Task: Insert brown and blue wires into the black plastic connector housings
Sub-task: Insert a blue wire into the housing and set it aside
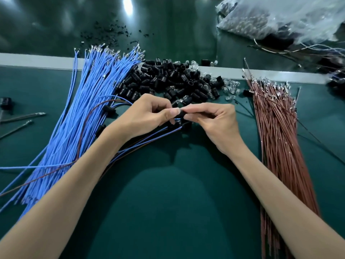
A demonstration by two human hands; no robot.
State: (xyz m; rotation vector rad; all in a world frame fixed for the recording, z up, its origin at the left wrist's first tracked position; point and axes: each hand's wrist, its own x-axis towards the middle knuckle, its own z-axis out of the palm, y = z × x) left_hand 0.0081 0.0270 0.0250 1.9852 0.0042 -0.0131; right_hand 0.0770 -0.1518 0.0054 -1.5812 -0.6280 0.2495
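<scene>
black connector housing (182, 115) being pinched between both hands, above the green mat (168, 202), just in front of the heap of loose housings (168, 79).
left hand (149, 116) is gripping its left end with thumb and curled fingers; right hand (214, 122) is pinching its right end at the fingertips. a blue wire (177, 119) is running into the housing beneath the left thumb. blue wire bundle (89, 113) is lying to the left, brown wire bundle (276, 131) to the right.

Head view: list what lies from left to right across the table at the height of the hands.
Loose grey wires, blue wire bundle, left hand, black connector housing, right hand, brown wire bundle.
</scene>
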